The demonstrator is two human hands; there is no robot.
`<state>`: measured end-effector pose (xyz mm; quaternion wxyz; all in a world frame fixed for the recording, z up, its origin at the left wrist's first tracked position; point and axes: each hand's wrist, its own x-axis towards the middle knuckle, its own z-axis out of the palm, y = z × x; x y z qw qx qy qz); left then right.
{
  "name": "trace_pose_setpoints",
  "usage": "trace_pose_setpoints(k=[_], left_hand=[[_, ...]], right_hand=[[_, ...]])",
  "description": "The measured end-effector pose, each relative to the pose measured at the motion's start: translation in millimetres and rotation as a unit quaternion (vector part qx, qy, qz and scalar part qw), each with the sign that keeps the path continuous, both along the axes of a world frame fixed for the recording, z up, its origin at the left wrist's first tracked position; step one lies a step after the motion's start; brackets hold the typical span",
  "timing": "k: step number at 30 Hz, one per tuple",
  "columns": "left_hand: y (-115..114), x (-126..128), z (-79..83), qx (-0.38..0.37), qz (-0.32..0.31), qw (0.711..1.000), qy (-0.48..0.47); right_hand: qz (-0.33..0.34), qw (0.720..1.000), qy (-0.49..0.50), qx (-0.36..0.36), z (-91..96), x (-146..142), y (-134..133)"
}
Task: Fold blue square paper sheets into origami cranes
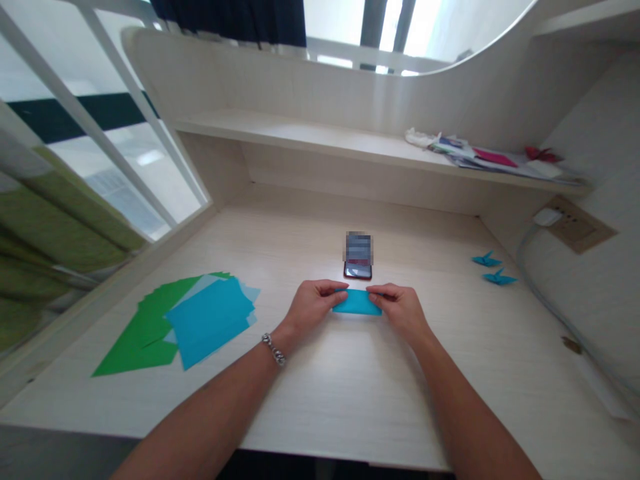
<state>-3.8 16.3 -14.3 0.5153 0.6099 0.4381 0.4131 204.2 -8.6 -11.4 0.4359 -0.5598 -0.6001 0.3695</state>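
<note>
A blue sheet of paper (357, 303), folded into a narrow rectangle, is held between my two hands just above or on the desk. My left hand (315, 303) pinches its left end between thumb and fingers. At the right end, my right hand (397, 307) grips it the same way near the upper edge. A phone (358, 270) lies right behind the paper, its screen partly blurred out. Two folded blue paper cranes (499, 277) rest at the desk's right side.
Fanned blue sheets (215, 317) overlap green sheets (145, 327) on the left of the desk (300, 413). A shelf (320, 141) runs along the back, with papers (480, 159) at its right. A cable (530, 287) hangs from the wall socket (583, 223).
</note>
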Motion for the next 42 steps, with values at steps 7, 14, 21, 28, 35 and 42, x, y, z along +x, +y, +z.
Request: trace_pose_setpoints(k=[7,14,21,28,35,42], left_hand=[[5.5,-3.7,-5.6,0.029,-0.025,0.998,0.051],[4.1,4.8,10.5,0.061,-0.095,0.981,0.157],[6.1,15.0,16.2,0.065,-0.051,0.985,0.15],[5.0,14.7,6.4,0.012,-0.069,0.993,0.1],[0.0,9.9,10.0,0.015,-0.117,0.986,0.117],[-1.2,12.5,14.7,0.0,-0.065,0.995,0.071]], right_hand=[[0.013,1.0,-0.019,-0.008,-2.7,-3.4,0.4],[0.038,0.999,-0.027,-0.008,-1.6,-6.5,-1.3],[-0.017,0.991,0.132,-0.029,-3.3,-3.0,2.9],[-0.048,0.985,0.159,-0.047,-3.6,-3.1,2.9],[-0.016,0.993,0.105,-0.05,2.4,-11.7,-4.1],[-0.016,0.984,0.151,-0.097,0.9,-11.5,-3.8]])
